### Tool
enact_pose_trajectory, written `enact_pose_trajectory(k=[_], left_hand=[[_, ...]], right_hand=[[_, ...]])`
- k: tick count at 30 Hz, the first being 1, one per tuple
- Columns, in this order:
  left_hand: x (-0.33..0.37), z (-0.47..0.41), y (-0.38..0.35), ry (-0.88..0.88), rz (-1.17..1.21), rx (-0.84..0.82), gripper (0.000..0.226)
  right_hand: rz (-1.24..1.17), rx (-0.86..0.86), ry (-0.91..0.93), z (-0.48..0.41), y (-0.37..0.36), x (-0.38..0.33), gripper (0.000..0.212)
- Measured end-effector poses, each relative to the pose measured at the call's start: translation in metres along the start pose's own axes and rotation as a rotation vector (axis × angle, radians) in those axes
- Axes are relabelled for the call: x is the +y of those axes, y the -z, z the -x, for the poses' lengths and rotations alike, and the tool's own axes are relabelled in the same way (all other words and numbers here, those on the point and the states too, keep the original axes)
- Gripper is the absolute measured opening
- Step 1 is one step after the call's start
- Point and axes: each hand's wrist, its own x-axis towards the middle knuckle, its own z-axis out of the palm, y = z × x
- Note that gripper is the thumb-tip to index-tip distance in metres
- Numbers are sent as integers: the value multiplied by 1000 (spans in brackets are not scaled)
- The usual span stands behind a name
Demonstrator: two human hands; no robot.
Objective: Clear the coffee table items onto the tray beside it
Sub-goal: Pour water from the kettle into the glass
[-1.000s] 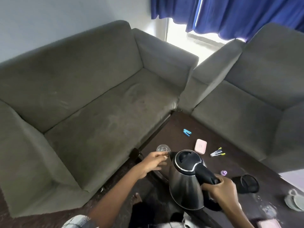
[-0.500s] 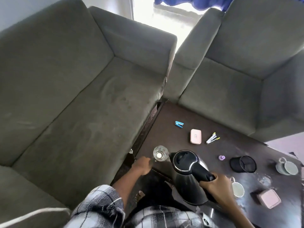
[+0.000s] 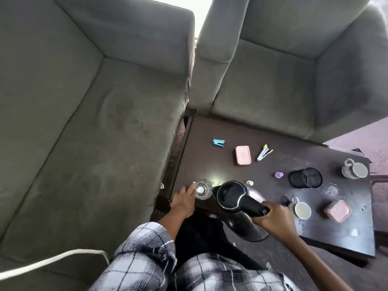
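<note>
R hand (image 3: 270,215) stayed clamped on the kettle (image 3: 231,196) handle, kettle still at the surface's (image 3: 210,164) near edge. L hand (image 3: 182,200) had uncurled, fingers straight vs. the glass (image 3: 203,189), no grip. Tray not in view; probably nothing moved over yet.

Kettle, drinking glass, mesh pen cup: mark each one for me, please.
kettle (image 3: 231,195): head view, on its black lid.
drinking glass (image 3: 202,189): head view, on its base, seen from above.
mesh pen cup (image 3: 312,177): head view, on its mesh side wall.
</note>
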Motion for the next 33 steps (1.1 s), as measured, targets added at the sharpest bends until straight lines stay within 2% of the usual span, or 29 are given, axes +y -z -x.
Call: enact_pose_trajectory(k=[6, 9, 15, 28, 33], left_hand=[[-19, -17, -19, -54, -98, -115, 75], [-26, -23, -22, -102, -122, -126, 81], [-32, -28, -31, -132, -205, -81, 88], [-27, -28, -27, -148, -239, -76, 81], [-26, -29, -24, -150, -234, -90, 80]], right_hand=[[6, 15, -51, -5, -12, -6, 40], [28, -7, -75, -5, -18, -7, 36], [21, 0, -92, -6, -27, -9, 40], [25, -19, -146, -3, -38, -6, 31], [32, -35, -141, -2, -39, -7, 34]])
